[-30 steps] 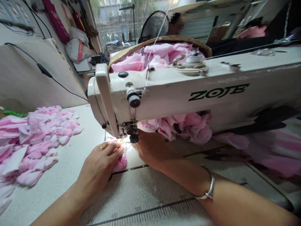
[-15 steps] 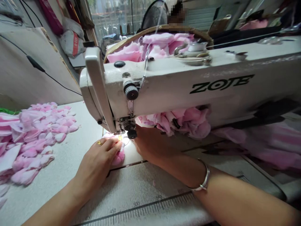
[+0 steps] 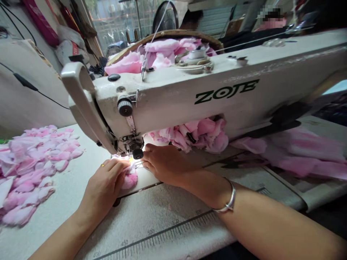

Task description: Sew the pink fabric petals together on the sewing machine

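Observation:
My left hand (image 3: 107, 184), with a ring on one finger, presses its closed fingers on a small pink plush fabric piece (image 3: 129, 181) under the lit needle area of a white sewing machine (image 3: 162, 101). A white and yellow bit shows at the piece's upper edge. My right hand (image 3: 165, 162), a bangle at its wrist, is curled just right of the needle, beside the black knob (image 3: 137, 154). Its fingertips are partly hidden behind that knob. Thin dark lines show near them; I cannot make out what they are.
Many pink and white fabric pieces (image 3: 40, 159) lie at the left. Bunched pink fabric (image 3: 200, 135) sits under the machine arm, and more pink cloth (image 3: 303, 155) lies right. A basket (image 3: 217, 45) of pink pieces stands behind. A printed ruler (image 3: 151, 238) runs along the front edge.
The view has turned, so the machine appears further left. My right hand's curled fingers now show more, close beside the needle. My left hand stays on the pink piece.

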`<act>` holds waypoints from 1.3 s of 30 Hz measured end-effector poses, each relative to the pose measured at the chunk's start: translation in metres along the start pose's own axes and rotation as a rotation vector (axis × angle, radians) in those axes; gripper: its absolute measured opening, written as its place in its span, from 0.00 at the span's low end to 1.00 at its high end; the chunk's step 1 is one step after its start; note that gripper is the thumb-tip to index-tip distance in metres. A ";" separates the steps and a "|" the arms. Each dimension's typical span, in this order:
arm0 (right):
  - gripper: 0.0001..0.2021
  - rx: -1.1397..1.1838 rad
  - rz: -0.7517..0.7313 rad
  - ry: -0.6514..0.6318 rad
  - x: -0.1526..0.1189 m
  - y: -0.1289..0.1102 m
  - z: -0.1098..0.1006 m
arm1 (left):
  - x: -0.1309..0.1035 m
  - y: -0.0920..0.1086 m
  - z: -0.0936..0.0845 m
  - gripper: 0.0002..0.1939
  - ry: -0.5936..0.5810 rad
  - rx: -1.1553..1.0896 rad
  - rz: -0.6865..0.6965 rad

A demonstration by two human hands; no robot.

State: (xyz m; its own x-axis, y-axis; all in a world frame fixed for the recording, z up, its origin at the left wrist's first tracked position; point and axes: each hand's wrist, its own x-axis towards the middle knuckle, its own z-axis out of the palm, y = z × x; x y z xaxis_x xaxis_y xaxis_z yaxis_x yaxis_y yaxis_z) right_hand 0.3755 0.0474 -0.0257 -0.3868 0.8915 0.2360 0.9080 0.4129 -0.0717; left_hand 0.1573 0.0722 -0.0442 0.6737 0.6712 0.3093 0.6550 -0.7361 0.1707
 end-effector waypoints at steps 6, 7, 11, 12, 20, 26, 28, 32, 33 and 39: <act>0.06 -0.043 0.000 0.066 0.002 -0.005 0.006 | 0.003 0.003 -0.002 0.09 0.006 -0.015 -0.003; 0.07 -0.044 0.001 0.069 0.002 -0.005 0.006 | 0.003 0.002 -0.002 0.09 0.005 -0.016 -0.007; 0.08 -0.052 0.003 0.070 0.002 -0.005 0.003 | 0.002 0.001 -0.002 0.10 -0.002 0.001 -0.004; 0.08 -0.052 0.003 0.067 0.001 -0.005 0.002 | 0.001 0.001 -0.002 0.10 -0.007 0.014 0.006; 0.06 0.018 0.020 0.036 0.000 -0.001 -0.001 | -0.003 0.009 0.000 0.15 -0.035 0.277 0.149; 0.04 0.085 0.067 0.020 0.000 -0.002 0.002 | -0.006 0.012 0.002 0.19 -0.063 0.318 0.160; 0.05 0.027 0.062 0.012 0.001 -0.004 0.002 | -0.005 0.013 0.001 0.19 -0.069 0.289 0.136; 0.07 -0.047 0.052 0.004 0.003 -0.008 0.001 | -0.003 0.015 -0.001 0.17 -0.093 0.206 0.081; 0.07 -0.046 0.054 0.002 0.003 -0.009 0.001 | -0.003 0.015 -0.001 0.16 -0.096 0.192 0.072; 0.09 -0.039 0.074 -0.030 0.005 -0.013 0.000 | -0.001 0.012 -0.001 0.17 -0.115 0.179 0.078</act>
State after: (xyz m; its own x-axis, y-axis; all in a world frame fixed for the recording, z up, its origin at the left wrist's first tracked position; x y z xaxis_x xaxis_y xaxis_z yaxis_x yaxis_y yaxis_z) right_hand 0.3620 0.0465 -0.0232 -0.3229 0.9246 0.2020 0.9395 0.3389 -0.0494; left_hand 0.1639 0.0629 -0.0414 0.7528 0.6257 0.2043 0.6426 -0.7659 -0.0219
